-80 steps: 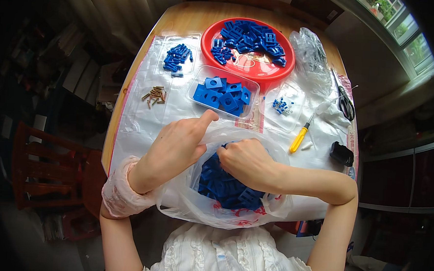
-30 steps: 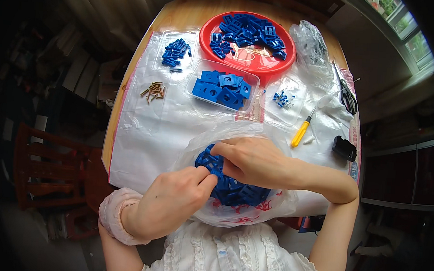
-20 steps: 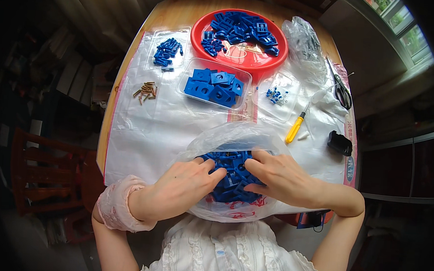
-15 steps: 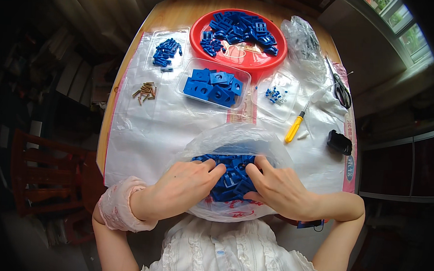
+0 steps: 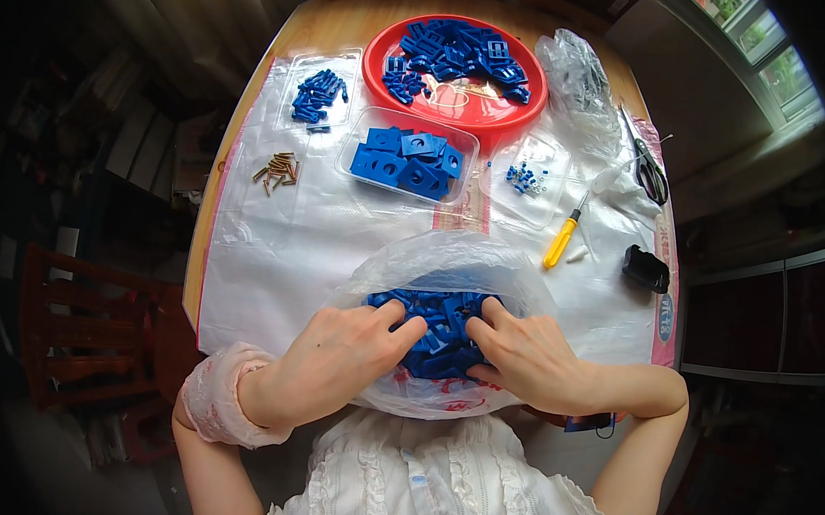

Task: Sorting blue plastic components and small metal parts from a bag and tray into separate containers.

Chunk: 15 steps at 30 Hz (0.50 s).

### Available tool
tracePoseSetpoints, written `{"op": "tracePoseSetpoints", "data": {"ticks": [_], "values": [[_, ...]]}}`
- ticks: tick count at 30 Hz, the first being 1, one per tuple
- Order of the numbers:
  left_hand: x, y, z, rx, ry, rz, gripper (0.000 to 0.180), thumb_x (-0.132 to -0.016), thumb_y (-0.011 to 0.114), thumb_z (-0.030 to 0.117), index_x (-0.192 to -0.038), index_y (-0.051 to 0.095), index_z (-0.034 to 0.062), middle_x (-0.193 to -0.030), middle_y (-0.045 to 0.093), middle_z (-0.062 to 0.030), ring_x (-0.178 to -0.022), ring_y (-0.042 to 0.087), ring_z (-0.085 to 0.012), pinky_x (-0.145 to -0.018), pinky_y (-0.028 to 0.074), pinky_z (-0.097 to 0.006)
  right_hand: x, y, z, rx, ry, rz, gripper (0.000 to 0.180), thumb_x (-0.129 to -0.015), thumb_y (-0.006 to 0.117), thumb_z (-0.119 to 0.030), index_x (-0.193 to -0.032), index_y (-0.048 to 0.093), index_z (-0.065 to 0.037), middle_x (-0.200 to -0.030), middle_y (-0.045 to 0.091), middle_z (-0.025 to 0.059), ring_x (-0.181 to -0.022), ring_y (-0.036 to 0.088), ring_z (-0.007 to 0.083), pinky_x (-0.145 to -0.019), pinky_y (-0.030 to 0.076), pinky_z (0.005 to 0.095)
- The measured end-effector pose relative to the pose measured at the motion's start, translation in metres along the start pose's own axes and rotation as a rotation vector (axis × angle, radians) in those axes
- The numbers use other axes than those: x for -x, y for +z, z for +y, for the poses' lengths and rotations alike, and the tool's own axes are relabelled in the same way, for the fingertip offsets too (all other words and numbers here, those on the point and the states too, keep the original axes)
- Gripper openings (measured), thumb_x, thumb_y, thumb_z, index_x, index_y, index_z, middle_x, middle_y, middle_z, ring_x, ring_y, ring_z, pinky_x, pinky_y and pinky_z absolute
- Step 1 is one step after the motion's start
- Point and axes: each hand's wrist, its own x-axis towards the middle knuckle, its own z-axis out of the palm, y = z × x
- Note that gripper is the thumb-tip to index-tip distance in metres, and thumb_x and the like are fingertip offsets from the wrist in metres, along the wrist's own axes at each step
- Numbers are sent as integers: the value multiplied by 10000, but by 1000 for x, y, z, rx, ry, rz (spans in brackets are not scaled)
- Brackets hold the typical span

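Both hands rest side by side in a crinkled clear plastic bag (image 5: 449,269) of small blue plastic pieces (image 5: 437,319) at the near table edge. The left hand (image 5: 342,356) and right hand (image 5: 529,357) lie palm down with fingers loosely curled, fingertips pressing the pieces; whether either pinches one cannot be told

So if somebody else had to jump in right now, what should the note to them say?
Left hand: fingers spread in the blue plastic parts, nothing clearly pinched.
Right hand: the same, beside it.
The parts lie in the open clear plastic bag at the table's near edge.
Already laid out: red plate heaped with blue pieces, clear tray of blue square pieces, brass screws, yellow screwdriver.
Left: the bag is well filled.
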Motion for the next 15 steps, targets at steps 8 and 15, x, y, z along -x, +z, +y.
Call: {"op": "tracePoseSetpoints", "data": {"ticks": [8,15], "values": [[0,-24,-5,81,-1,9,247,-840,701,98,-1060,595,60,-914,612,-88,-827,692,-262,-655,557,-358,-1,-4,8,-40,-79,-13,222,-837,772,-182,-966,659,-42,-1004,637,134,-782,684,355,-656,531,469],[-37,-65,-52,655,74,234,298,-848,783,-13,-1128,693,41,-1029,734,-80,-801,736,-142,-669,585,-232,0,-26,7,-198,-118,100,198,-839,773,-199,-962,694,-65,-932,674,89,-821,684,326,-693,530,446]]}}
